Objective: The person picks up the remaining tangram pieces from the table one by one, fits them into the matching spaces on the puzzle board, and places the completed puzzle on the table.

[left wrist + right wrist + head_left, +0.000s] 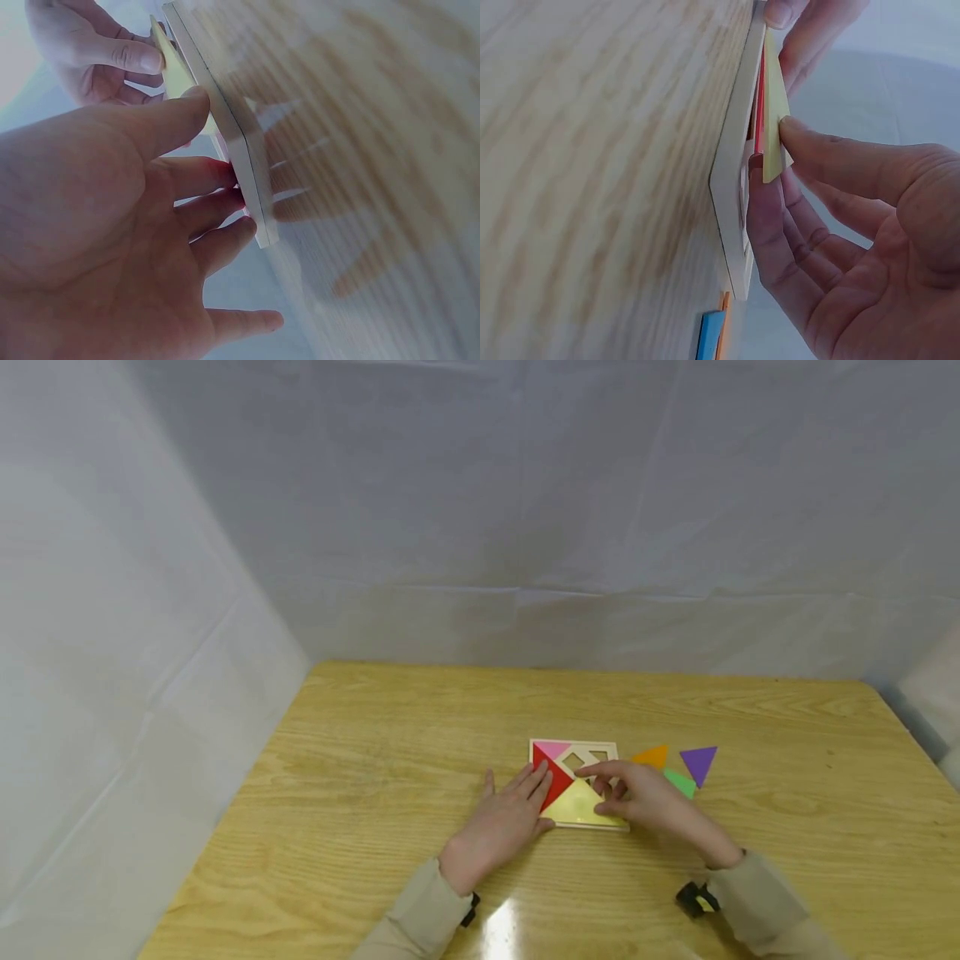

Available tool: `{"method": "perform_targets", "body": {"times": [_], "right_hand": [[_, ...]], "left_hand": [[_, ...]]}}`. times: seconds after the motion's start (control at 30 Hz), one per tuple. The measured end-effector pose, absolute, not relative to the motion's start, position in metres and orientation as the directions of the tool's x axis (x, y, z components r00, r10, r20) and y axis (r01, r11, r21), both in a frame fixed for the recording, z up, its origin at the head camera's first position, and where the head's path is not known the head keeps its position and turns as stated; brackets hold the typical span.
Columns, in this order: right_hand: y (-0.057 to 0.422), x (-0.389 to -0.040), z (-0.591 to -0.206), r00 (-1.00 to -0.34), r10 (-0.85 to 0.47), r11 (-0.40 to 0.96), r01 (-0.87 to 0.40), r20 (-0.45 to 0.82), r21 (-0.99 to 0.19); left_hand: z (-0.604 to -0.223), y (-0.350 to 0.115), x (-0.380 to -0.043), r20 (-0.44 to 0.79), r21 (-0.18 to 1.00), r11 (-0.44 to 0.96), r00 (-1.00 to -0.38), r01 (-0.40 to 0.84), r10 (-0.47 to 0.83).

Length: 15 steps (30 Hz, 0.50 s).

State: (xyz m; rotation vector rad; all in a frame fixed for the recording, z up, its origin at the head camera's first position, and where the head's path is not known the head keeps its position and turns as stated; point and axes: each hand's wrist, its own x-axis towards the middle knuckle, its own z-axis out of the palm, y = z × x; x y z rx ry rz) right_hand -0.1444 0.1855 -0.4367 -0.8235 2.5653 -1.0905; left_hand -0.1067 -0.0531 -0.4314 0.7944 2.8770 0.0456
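Note:
A pale wooden tangram board (pixel 600 744) lies on the table, its cut-outs partly filled. My right hand (pixel 648 797) pinches a large yellow triangle (pixel 576 806) between thumb and fingers at its right end. In the right wrist view that end of the yellow triangle (pixel 775 127) is tilted up off the board. My left hand (pixel 501 828) lays its straight fingers over a large red triangle (pixel 558 787) in the board. The left thumb (pixel 191 112) is at the board's near edge, against the yellow triangle. A pink triangle (pixel 552 748) sits in the far left corner.
To the board's right lie loose orange (pixel 654 756), green (pixel 681 782) and purple (pixel 699 763) pieces. A blue piece (pixel 710 334) shows beside the board in the right wrist view. White sheeting (pixel 465 510) hangs behind the wooden table (pixel 360 827).

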Motion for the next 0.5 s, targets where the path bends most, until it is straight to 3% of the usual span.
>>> {"method": "perform_targets", "body": {"times": [0.5], "right_hand": [[0.1802, -0.1468, -0.4402, -0.828, -0.56, 0.616, -0.404, -0.015, -0.676]], "left_hand": [[-0.431, -0.0541, -0.1066, -0.129, 0.091, 0.857, -0.847, 0.508, 0.516]]}}
